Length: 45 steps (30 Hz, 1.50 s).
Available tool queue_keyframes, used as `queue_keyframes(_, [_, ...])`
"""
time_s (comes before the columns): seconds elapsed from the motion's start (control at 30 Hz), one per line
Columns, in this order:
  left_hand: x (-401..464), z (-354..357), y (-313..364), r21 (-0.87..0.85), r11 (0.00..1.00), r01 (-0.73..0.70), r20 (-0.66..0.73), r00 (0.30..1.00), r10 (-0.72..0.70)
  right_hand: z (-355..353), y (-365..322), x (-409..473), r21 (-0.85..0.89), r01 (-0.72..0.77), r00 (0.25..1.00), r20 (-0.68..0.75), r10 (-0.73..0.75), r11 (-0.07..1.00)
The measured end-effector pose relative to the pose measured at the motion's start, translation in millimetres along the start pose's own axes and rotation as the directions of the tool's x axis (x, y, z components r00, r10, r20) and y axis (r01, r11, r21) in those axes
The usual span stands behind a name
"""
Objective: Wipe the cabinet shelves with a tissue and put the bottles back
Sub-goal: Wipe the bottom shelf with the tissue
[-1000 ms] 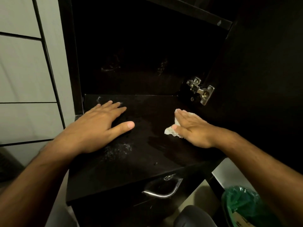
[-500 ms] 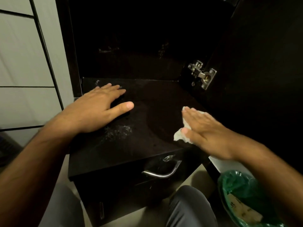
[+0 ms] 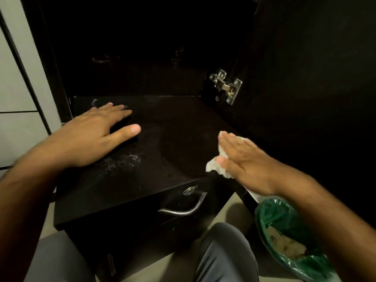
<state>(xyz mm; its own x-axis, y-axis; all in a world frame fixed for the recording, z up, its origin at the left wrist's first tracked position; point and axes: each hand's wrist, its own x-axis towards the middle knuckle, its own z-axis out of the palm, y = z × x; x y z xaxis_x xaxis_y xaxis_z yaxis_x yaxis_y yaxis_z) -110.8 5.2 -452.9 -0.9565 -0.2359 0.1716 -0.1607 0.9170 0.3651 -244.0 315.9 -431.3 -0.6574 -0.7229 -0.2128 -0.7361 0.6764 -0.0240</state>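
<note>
A black cabinet shelf [image 3: 173,139] fills the middle of the head view, with a whitish dusty smear [image 3: 124,162] near its front left. My left hand [image 3: 95,135] lies flat on the shelf's left side, fingers spread, holding nothing. My right hand [image 3: 246,161] presses a crumpled white tissue [image 3: 217,166] flat against the shelf's front right corner; most of the tissue is hidden under the palm. No bottles are in view.
The open cabinet door [image 3: 305,98] with a metal hinge [image 3: 226,86] stands on the right. A drawer with a curved metal handle [image 3: 185,208] sits below the shelf. A bin lined with a green bag [image 3: 284,241] is at the lower right. My knees [image 3: 223,253] are below.
My right hand has slid the tissue from the shelf's middle right toward the front right corner. My left hand has stayed flat in place. The view has tilted downward.
</note>
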Motion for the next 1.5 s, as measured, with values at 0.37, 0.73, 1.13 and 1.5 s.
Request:
queue_keyframes(0.37, [0,0,-2,0.009,1.0,-0.006,-0.022,1.0,0.006,13,6,-21,-0.126,-0.185,0.982,-0.07,0.177,0.975])
queue_keyframes(0.73, [-3,1,1,-0.003,1.0,0.004,-0.048,0.999,-0.004,18,-33,1,0.027,-0.016,0.989,-0.149,0.02,1.0])
queue_keyframes(1.13, [-33,-3,0,-0.235,0.966,-0.106,-0.504,0.863,-0.029,3,-83,29,0.059,0.175,0.982,-0.084,-0.169,0.983])
queue_keyframes(1.5, [-48,-38,-32,0.126,0.99,0.065,-0.807,0.587,0.064,-7,-87,47,-0.026,0.2,0.979,-0.024,-0.201,0.979])
